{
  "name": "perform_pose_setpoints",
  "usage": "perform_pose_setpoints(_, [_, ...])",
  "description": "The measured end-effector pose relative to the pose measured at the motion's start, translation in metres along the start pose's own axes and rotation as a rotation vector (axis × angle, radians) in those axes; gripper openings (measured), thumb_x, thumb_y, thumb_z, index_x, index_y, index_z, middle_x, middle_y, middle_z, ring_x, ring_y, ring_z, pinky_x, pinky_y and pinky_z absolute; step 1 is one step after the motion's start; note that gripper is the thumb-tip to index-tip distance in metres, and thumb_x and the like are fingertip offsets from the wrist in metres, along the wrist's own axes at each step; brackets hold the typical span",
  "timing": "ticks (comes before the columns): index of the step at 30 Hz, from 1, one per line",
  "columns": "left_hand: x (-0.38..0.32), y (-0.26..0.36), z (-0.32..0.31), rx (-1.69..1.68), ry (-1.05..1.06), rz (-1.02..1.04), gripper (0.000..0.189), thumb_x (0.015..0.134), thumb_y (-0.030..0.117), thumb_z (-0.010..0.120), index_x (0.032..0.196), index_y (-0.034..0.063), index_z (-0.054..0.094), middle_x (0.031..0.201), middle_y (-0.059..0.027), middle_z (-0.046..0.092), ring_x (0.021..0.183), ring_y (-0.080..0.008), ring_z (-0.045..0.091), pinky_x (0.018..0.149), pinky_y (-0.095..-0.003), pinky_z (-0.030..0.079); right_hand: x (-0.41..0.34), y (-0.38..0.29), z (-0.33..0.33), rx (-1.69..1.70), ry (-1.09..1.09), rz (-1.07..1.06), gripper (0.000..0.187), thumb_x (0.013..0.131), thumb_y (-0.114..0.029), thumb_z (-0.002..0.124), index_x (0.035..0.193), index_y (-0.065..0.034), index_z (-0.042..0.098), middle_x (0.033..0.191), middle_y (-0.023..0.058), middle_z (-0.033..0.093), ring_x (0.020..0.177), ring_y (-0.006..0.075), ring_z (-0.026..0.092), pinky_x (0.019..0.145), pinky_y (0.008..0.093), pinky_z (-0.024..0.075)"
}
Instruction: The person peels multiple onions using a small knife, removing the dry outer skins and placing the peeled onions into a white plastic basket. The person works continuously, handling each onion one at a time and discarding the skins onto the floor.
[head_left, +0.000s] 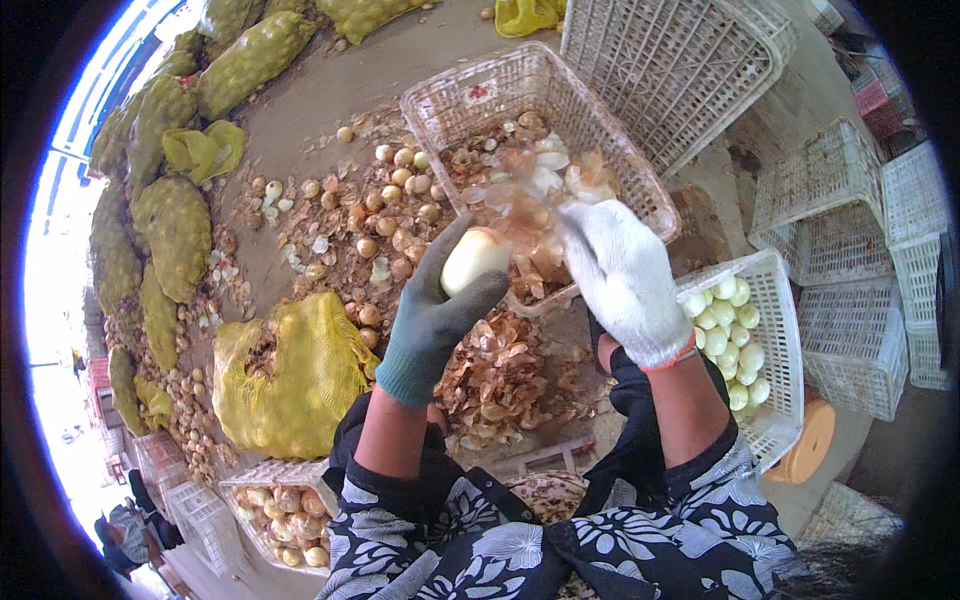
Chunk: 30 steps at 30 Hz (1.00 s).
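Observation:
My left hand (431, 326), in a dark grey coated work glove with a teal cuff, holds a pale, peeled onion (471, 264). To its right is my right hand (626, 281) in a white knitted glove with an orange cuff edge. Its fingers are bent and blurred, so whether they grip anything is unclear. Brown onion skins (529, 232) blur between the hands. Both hands are at the near end of a dirty white plastic crate (641, 191) containing skins and pale onion layers. A heap of dry skins (491, 379) lies on the floor below.
Peeled onions (724, 337) fill a white crate (786, 375) at right. Unpeeled onions (386, 225) are scattered left of the skin crate. A torn yellow mesh sack (300, 397) stands near my left arm, above a crate of brown onions (281, 517). Stacked crates (844, 330) stand far right.

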<state>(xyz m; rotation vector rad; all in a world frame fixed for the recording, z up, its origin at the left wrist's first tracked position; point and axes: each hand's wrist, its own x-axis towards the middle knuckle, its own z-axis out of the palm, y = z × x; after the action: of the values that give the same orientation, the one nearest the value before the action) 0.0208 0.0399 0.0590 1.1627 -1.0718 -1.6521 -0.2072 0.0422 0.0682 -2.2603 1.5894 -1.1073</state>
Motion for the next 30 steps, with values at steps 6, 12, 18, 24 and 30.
perform_pose_setpoints(6, [0.008, -0.016, -0.032, 0.385, 0.221, 0.199, 0.074, 0.082, 0.027, 0.09, 0.141, -0.0047, 0.058, 0.123, -0.0151, 0.07, 0.109, -0.0193, 0.069, 0.094, -0.0337, 0.057, -0.009, -0.02, 0.004, 0.057, -0.177, -0.132, 0.028, 0.092, -0.012, 0.07, 0.119, -0.0052, 0.067, 0.091, 0.0136, 0.063, 0.081, 0.0345, 0.067, 0.068, 0.0448, 0.0543])
perform_pose_setpoints(12, [0.007, -0.013, -0.044, 0.7, 0.325, 0.309, 0.068, 0.079, 0.025, 0.089, 0.136, -0.0003, 0.063, 0.123, -0.0186, 0.071, 0.11, -0.0255, 0.07, 0.097, -0.0378, 0.056, -0.016, -0.034, 0.006, -0.04, -0.269, -0.188, 0.037, 0.086, -0.012, 0.073, 0.122, -0.0072, 0.067, 0.088, 0.0093, 0.06, 0.077, 0.0292, 0.066, 0.065, 0.0413, 0.0542])
perform_pose_setpoints(18, [0.002, -0.012, -0.049, 0.839, 0.385, 0.285, 0.064, 0.08, 0.018, 0.087, 0.137, 0.0008, 0.063, 0.122, -0.0138, 0.073, 0.107, -0.0182, 0.07, 0.092, -0.0336, 0.058, -0.016, -0.04, 0.006, -0.105, -0.296, -0.176, 0.038, 0.084, -0.012, 0.073, 0.122, -0.0077, 0.067, 0.088, 0.0085, 0.06, 0.077, 0.0284, 0.066, 0.065, 0.0403, 0.0536])
perform_pose_setpoints(24, [-0.001, -0.002, -0.042, 0.834, 0.401, 0.248, 0.068, 0.076, 0.03, 0.089, 0.133, 0.0017, 0.065, 0.118, -0.0238, 0.068, 0.105, -0.0347, 0.069, 0.09, -0.0439, 0.057, -0.016, -0.04, 0.006, -0.124, -0.305, -0.174, 0.039, 0.084, -0.012, 0.073, 0.122, -0.0068, 0.067, 0.088, 0.0087, 0.06, 0.077, 0.0287, 0.066, 0.065, 0.0407, 0.0536])
perform_pose_setpoints(30, [-0.004, -0.003, -0.04, 0.962, 0.434, 0.277, 0.066, 0.076, 0.03, 0.088, 0.132, 0.0025, 0.066, 0.117, -0.0226, 0.069, 0.104, -0.0338, 0.07, 0.09, -0.0432, 0.057, -0.025, -0.049, 0.022, -0.223, -0.268, -0.125, 0.036, 0.085, -0.011, 0.072, 0.121, -0.0065, 0.067, 0.088, 0.0088, 0.061, 0.077, 0.0296, 0.067, 0.065, 0.0408, 0.0531])
